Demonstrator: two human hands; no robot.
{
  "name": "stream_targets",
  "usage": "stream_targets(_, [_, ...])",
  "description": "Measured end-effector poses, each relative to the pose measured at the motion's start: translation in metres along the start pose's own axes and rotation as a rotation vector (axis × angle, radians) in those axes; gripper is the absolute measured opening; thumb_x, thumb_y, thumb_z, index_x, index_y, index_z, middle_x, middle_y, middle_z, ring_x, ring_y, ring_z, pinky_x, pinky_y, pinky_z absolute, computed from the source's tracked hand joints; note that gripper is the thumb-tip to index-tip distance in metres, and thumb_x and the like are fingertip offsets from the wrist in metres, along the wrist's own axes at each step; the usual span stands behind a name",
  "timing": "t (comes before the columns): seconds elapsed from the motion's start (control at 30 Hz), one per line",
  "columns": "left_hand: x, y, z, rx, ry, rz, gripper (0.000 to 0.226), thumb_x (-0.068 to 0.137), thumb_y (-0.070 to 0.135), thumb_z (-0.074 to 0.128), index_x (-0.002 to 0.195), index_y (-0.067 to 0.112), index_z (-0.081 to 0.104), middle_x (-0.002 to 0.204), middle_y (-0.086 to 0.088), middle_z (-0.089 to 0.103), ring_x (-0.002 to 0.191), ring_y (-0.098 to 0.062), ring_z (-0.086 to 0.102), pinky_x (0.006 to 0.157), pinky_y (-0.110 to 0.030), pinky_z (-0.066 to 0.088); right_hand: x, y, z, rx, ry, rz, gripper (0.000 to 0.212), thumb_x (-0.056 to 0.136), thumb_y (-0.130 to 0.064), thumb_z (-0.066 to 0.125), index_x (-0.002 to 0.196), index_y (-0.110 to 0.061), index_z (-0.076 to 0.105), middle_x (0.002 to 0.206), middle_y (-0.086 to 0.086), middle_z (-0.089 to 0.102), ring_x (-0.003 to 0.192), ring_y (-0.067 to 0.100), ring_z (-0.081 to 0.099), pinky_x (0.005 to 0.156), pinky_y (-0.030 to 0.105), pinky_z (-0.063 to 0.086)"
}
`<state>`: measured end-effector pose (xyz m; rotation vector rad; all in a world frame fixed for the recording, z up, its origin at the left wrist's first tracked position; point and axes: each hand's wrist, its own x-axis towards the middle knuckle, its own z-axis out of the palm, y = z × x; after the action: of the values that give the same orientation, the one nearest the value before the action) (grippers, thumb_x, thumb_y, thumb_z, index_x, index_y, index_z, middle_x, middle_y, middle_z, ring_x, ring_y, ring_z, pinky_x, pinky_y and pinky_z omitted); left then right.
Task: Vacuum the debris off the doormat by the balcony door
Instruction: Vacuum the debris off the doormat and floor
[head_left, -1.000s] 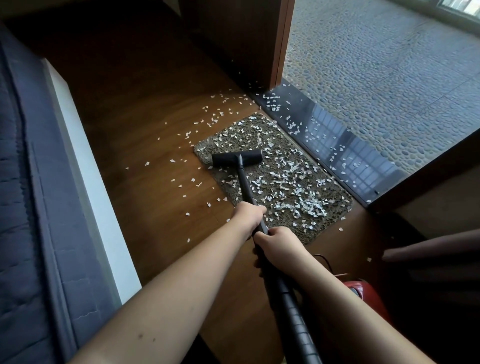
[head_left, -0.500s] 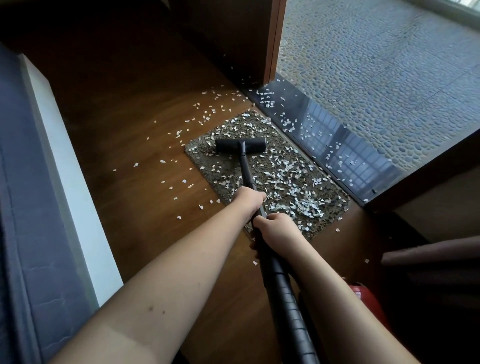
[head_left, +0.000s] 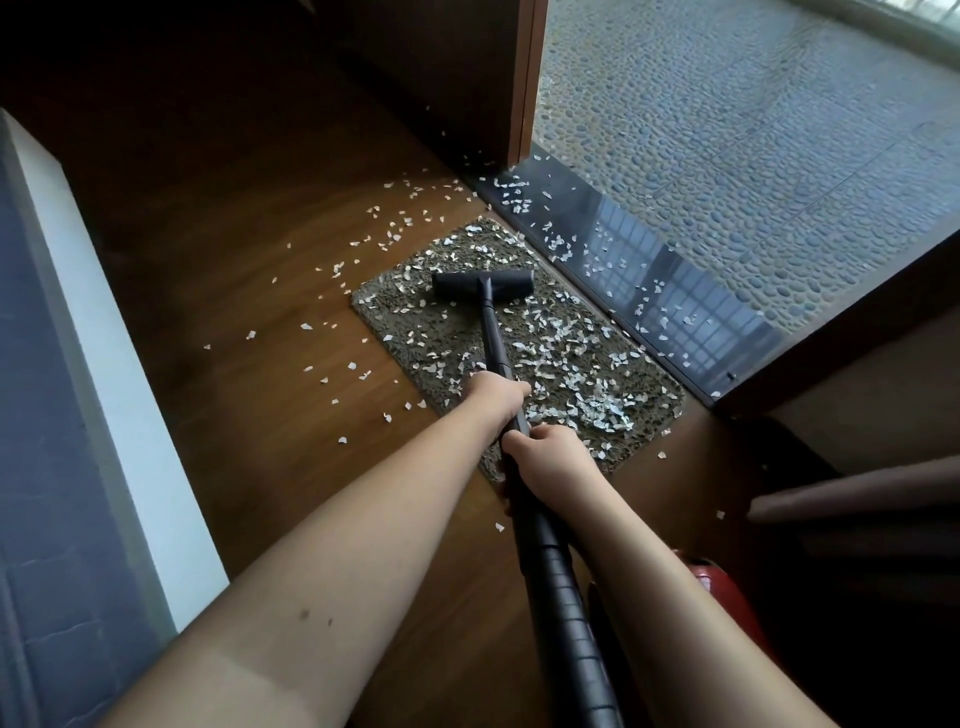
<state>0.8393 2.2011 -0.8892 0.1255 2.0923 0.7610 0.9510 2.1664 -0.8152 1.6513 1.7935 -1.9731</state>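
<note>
Two hands on one tool; entry runs left to right across the head view. Far left: grey quilted upholstery with a pale white edge panel (head_left: 104, 364), not involved. Next, brown wood-plank floor (head_left: 218, 260) carrying scattered white paper-like flakes (head_left: 556, 343), which spread thinly over the boards and lie far denser on the mat. Centre: speckled grey-brown rectangular doormat (head_left: 447, 332), lying on the floor with its long edge just beside the glossy black stone threshold (head_left: 675, 291) of the balcony door. Flat black vacuum floor head (head_left: 483, 285) sits on the mat's far half, near the far corner. Its black rigid wand (head_left: 493, 338) leads back to the left hand (head_left: 493, 397), fingers wrapped round the wand, and then to the right hand (head_left: 550, 462), fingers clenched round the tube just behind, where the ribbed black hose (head_left: 561, 597) begins. Judgement: mat mostly uncleaned; densest flakes lie on the near-right portion, toward the threshold. For a good pass, keep the head flat on the pile, draw slow overlapping strokes working rightward, and avoid fast pushes that could scatter light flakes onto the boards. Right of the hose: red vacuum body (head_left: 711, 577), partly hidden. Far right: grey pebble-textured balcony surface (head_left: 753, 130) beyond the threshold, itself dotted with flakes.
</note>
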Motion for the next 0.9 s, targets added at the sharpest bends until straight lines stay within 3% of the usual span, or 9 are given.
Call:
stream_targets(0.17, [-0.008,-0.005,0.0,-0.052,-0.006,-0.008,0.05,0.086,0.024,0.071,0.125,-0.002,0.056,0.12,-0.017,0.064,0.103,-0.033,0.066,0.082,-0.034,0.054,-0.007,0.002,-0.003,0.0,-0.006,0.0,0.015,0.086,-0.01,0.05,0.072,-0.006,0.053,0.073,0.016,0.06,0.043,0.025,0.059,0.056,0.044,0.056])
stream_targets(0.3, [-0.017,-0.006,0.01,-0.045,0.005,0.019,0.049,0.085,0.026,0.071,0.123,-0.001,0.059,0.119,-0.016,0.063,0.101,-0.033,0.067,0.08,-0.033,0.054,-0.015,0.007,-0.013,-0.015,0.006,0.001,0.012,0.088,-0.01,0.05,0.079,-0.004,0.055,0.075,0.017,0.06,0.038,0.02,0.059,0.04,0.03,0.051])
stream_targets(0.5, [-0.036,-0.004,0.031,-0.041,-0.046,0.029,0.052,0.085,0.022,0.071,0.127,-0.003,0.054,0.121,-0.015,0.063,0.106,-0.031,0.065,0.077,-0.027,0.049,-0.023,0.02,-0.032,0.006,0.029,0.028,0.011,0.089,-0.009,0.05,0.081,-0.003,0.055,0.077,0.018,0.06,0.035,0.017,0.058,0.035,0.023,0.045])
stream_targets(0.63, [-0.04,-0.006,0.043,-0.065,-0.056,0.013,0.055,0.083,0.019,0.072,0.129,-0.002,0.051,0.123,-0.017,0.062,0.104,-0.034,0.066,0.082,-0.033,0.055,-0.026,0.03,-0.039,-0.012,0.035,0.031,0.012,0.088,-0.011,0.051,0.078,-0.006,0.053,0.074,0.017,0.061,0.042,0.022,0.06,0.042,0.032,0.053])
stream_targets(0.73, [-0.049,-0.01,0.05,-0.008,-0.053,0.029,0.049,0.089,0.023,0.069,0.127,-0.004,0.054,0.125,-0.017,0.06,0.11,-0.031,0.063,0.078,-0.029,0.045,-0.032,0.034,-0.045,-0.067,0.045,0.031,0.013,0.087,-0.014,0.052,0.076,-0.006,0.054,0.072,0.015,0.064,0.053,0.029,0.064,0.059,0.046,0.058])
stream_targets(0.9, [-0.066,-0.017,0.052,0.002,-0.059,0.055,0.045,0.09,0.026,0.068,0.125,-0.001,0.058,0.122,-0.015,0.063,0.103,-0.029,0.064,0.072,-0.028,0.044,-0.047,0.04,-0.05,-0.064,0.043,0.027,0.015,0.087,-0.013,0.052,0.073,-0.006,0.053,0.07,0.014,0.064,0.057,0.033,0.065,0.062,0.049,0.058])
